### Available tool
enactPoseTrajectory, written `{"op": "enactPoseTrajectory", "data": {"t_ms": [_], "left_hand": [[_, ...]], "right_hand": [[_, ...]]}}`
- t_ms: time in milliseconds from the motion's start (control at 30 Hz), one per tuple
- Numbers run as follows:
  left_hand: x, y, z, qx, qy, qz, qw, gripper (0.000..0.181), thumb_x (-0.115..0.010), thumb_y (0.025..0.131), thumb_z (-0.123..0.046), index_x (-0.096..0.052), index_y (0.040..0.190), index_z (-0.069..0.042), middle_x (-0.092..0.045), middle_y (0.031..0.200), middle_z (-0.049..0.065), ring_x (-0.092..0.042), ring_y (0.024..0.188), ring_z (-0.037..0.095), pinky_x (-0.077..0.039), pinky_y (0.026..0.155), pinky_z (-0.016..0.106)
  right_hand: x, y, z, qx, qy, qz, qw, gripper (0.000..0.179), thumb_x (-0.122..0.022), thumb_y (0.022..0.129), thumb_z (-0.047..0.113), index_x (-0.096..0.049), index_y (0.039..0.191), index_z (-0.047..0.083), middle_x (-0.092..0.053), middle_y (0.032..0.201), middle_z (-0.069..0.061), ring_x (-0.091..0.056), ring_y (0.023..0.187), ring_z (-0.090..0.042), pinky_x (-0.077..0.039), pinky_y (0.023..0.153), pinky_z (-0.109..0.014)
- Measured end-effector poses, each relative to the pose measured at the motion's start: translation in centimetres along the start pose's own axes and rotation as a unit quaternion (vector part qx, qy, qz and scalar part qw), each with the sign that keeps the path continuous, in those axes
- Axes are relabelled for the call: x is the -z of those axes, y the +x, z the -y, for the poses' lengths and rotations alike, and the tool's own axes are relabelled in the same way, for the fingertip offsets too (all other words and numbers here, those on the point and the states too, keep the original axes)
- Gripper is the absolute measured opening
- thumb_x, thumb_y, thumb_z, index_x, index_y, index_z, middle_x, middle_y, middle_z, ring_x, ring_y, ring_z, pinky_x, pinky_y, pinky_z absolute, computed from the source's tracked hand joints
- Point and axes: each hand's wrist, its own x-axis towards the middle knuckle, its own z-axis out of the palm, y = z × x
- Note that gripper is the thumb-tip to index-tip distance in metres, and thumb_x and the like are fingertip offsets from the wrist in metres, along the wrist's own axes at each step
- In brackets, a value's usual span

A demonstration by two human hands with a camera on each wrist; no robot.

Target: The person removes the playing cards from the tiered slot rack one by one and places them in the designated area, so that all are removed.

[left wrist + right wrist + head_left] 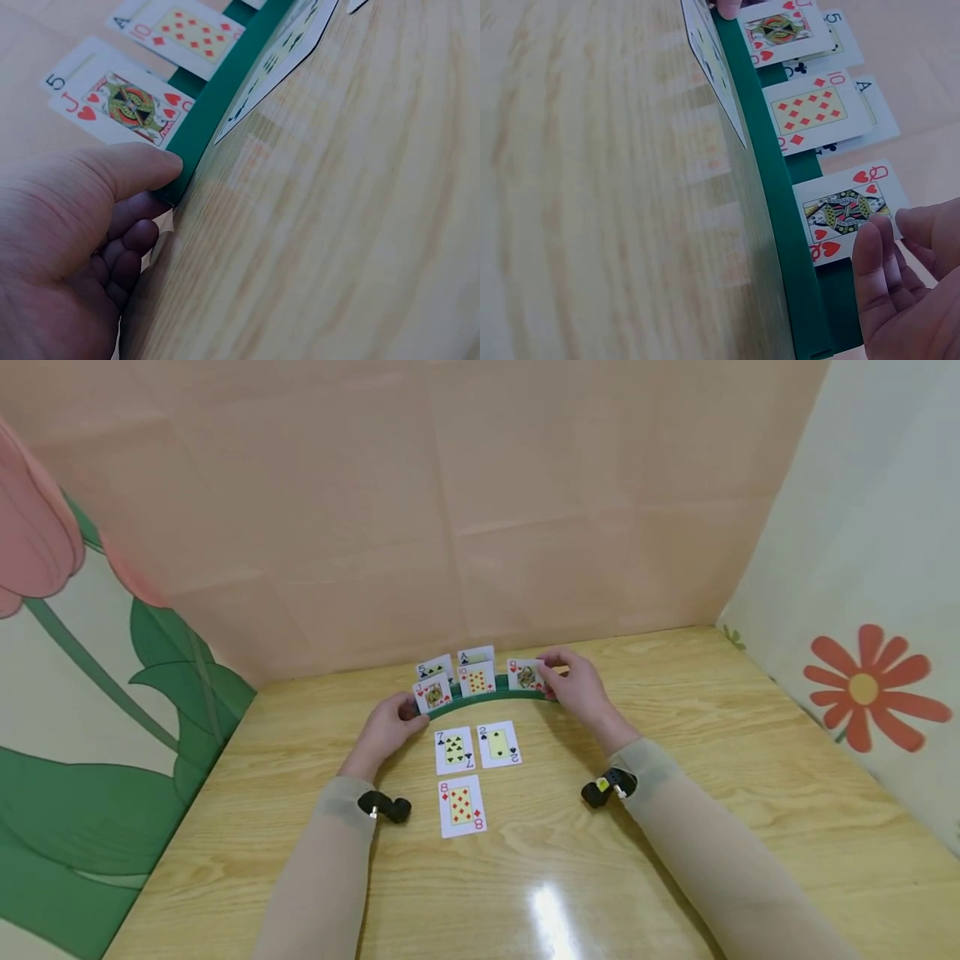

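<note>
Beige sleeves (318, 877) are seen at the bottom of the head view, over a grained wooden table (540, 843). At centre, a curved green rack (483, 697) is gripped at its left end by the left hand (386, 727); a queen of hearts (523, 675) (rectangular, white-bordered) is pinched by the right hand (581, 689). Only there is the eight of diamonds (462, 806) clearly shown.

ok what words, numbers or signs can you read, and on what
"5": five of clubs
"A": ace of clubs
"J": jack of hearts
"10": ten of diamonds
"Q": queen of hearts
"7": seven of clubs
"8": eight of diamonds
"2": black two; suit too small to tell
</note>
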Motion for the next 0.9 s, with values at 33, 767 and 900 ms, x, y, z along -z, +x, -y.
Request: {"op": "enactPoseTrajectory", "data": {"t_ms": [33, 767, 900], "left_hand": [[-0.02, 0.05, 0.03, -0.001, 0.000, 0.000, 1.0000, 0.033, -0.079, 0.104, -0.021, -0.071, 0.132, -0.006, -0.071, 0.119, 0.011, -0.064, 0.110, 0.028, -0.052, 0.102, 0.049], [0.01, -0.15, -0.16, -0.001, -0.003, 0.000, 1.0000, 0.032, -0.079, 0.104, -0.020, -0.071, 0.131, -0.005, -0.071, 0.119, 0.012, -0.064, 0.110, 0.029, -0.052, 0.101, 0.050], [0.01, -0.23, -0.21, 0.002, -0.004, -0.001, 1.0000, 0.033, -0.079, 0.104, -0.021, -0.071, 0.133, -0.005, -0.071, 0.120, 0.012, -0.064, 0.111, 0.029, -0.052, 0.102, 0.050]], "right_hand": [[-0.05, 0.00, -0.02, 0.000, 0.001, 0.000, 1.0000, 0.030, -0.063, 0.115, 0.025, -0.066, 0.139, 0.007, -0.062, 0.135, -0.014, -0.066, 0.094, -0.026, -0.062, 0.081, -0.038], [-0.48, -0.32, -0.27, 0.005, 0.017, -0.001, 0.9998, 0.027, -0.059, 0.117, 0.026, -0.066, 0.133, 0.005, -0.061, 0.125, -0.016, -0.066, 0.094, -0.028, -0.061, 0.087, -0.051], [-0.43, -0.36, -0.02, 0.012, 0.019, -0.010, 0.9997, 0.027, -0.060, 0.116, 0.027, -0.068, 0.132, 0.006, -0.062, 0.125, -0.016, -0.066, 0.093, -0.027, -0.062, 0.081, -0.040]]}}
